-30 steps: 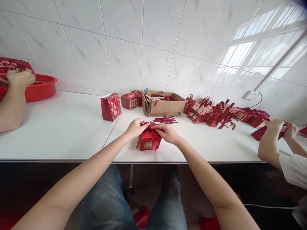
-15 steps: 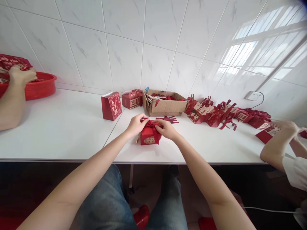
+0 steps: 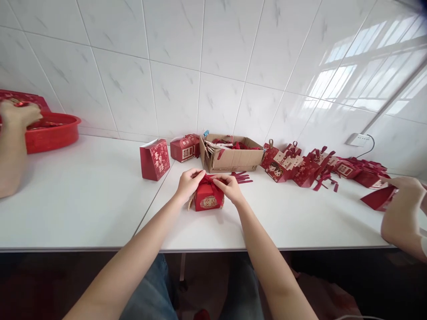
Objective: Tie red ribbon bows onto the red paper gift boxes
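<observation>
A small red gift box (image 3: 209, 201) with gold lettering stands on the white table in front of me, gold tassels hanging at its sides. Red ribbon (image 3: 208, 178) is gathered in a bow on its top. My left hand (image 3: 191, 183) pinches the ribbon at the left of the bow, thumb and forefinger closed. On the opposite side, my right hand (image 3: 229, 186) pinches the ribbon too. The fingertips cover part of the knot.
Behind the gift box sits an open cardboard box (image 3: 236, 161) of red items, with loose ribbon strips (image 3: 243, 178) before it. Two boxes, a tall red box (image 3: 155, 160) and a house-shaped box (image 3: 184, 149), stand left. Several ribboned boxes (image 3: 283, 164) line the right. Co-workers' arms (image 3: 402, 206) show at both sides, a red basin (image 3: 53, 133) far left.
The front of the gift box shows more fully, and the ribbon that hung over its right front has lifted away. My view has tilted upward. The co-worker's hand at left has shifted left.
</observation>
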Demonstrator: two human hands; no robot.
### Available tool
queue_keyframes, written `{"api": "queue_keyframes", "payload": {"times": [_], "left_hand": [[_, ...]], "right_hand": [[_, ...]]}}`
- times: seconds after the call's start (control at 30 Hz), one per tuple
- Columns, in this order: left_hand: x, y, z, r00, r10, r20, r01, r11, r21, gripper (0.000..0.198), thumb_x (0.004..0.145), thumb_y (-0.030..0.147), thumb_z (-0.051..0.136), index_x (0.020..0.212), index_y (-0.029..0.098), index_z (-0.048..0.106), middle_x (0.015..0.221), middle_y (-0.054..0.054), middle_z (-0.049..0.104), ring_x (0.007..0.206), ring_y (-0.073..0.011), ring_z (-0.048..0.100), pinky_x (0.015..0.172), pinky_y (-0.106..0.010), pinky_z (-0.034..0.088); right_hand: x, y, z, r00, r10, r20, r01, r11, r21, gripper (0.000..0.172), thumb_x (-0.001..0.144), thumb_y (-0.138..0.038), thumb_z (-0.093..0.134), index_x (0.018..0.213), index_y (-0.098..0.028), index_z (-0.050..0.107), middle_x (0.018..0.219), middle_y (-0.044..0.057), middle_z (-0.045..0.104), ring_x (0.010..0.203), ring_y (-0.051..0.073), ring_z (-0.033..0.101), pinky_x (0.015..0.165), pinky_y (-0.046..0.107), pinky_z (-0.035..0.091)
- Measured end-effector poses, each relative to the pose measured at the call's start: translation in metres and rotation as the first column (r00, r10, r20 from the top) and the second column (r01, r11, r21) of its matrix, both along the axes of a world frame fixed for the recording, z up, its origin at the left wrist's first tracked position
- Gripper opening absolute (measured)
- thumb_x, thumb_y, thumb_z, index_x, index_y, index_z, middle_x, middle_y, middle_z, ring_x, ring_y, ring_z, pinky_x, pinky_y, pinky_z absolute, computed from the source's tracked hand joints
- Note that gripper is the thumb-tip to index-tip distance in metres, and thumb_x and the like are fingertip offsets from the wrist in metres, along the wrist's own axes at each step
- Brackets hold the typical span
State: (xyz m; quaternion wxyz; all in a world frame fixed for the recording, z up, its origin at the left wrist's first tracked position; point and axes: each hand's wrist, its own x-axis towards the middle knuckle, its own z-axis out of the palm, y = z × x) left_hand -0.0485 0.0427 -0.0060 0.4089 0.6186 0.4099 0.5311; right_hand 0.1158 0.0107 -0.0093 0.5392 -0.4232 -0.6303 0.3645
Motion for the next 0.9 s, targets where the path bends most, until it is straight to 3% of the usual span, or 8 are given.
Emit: {"api": "queue_keyframes", "payload": {"times": [0.2,0.27,0.37,0.57,0.9], "left_hand": [[0.004,0.016,0.001,0.997,-0.016,-0.076,0.015,1.000,-0.012,0.030,0.073,0.046,0.064,0.073,0.016,0.067,0.074,-0.003,0.068,0.072,-0.0177,0.061,0.068,-0.027,0.046],[0.007,0.019,0.003,0.995,-0.032,-0.091,0.030,0.999,-0.022,0.029,0.072,0.045,0.066,0.072,0.016,0.068,0.074,-0.004,0.069,0.071,-0.0176,0.061,0.068,-0.027,0.046],[0.009,0.015,0.003,0.997,-0.067,-0.036,0.064,0.995,-0.075,0.028,0.071,0.045,0.068,0.072,0.016,0.067,0.074,-0.004,0.069,0.071,-0.0175,0.061,0.067,-0.027,0.047],[0.002,0.000,0.004,0.997,-0.077,0.016,0.079,0.988,-0.134,0.029,0.070,0.044,0.071,0.073,0.016,0.067,0.073,-0.004,0.068,0.071,-0.0170,0.061,0.068,-0.028,0.049],[0.000,-0.003,0.003,0.987,-0.010,-0.160,0.014,1.000,0.021,0.027,0.073,0.042,0.067,0.065,0.017,0.062,0.073,-0.005,0.068,0.068,-0.0178,0.061,0.067,-0.029,0.049]], "right_hand": [[0.016,0.001,0.008,0.949,0.068,0.307,-0.097,0.992,0.080,0.026,0.079,-0.024,0.057,0.099,-0.016,0.072,0.100,0.010,0.071,0.090,0.020,0.066,0.080,0.033,0.051],[0.021,0.005,0.007,0.960,0.086,0.265,-0.111,0.991,0.080,0.025,0.080,-0.024,0.056,0.099,-0.017,0.071,0.100,0.009,0.071,0.090,0.019,0.066,0.079,0.033,0.052],[0.023,0.005,0.001,0.983,0.008,0.184,-0.034,0.990,0.139,0.021,0.082,-0.022,0.054,0.093,-0.018,0.071,0.094,0.007,0.072,0.085,0.017,0.065,0.074,0.030,0.052],[0.019,-0.011,0.000,0.942,-0.065,0.329,-0.023,0.966,0.256,0.023,0.083,-0.017,0.051,0.093,-0.018,0.072,0.073,0.004,0.063,0.063,0.012,0.053,0.058,0.026,0.044],[0.021,-0.016,-0.001,0.903,0.022,0.428,-0.120,0.972,0.204,0.038,0.080,-0.008,0.044,0.102,-0.021,0.072,0.077,0.003,0.067,0.065,0.013,0.057,0.058,0.025,0.045]]}}
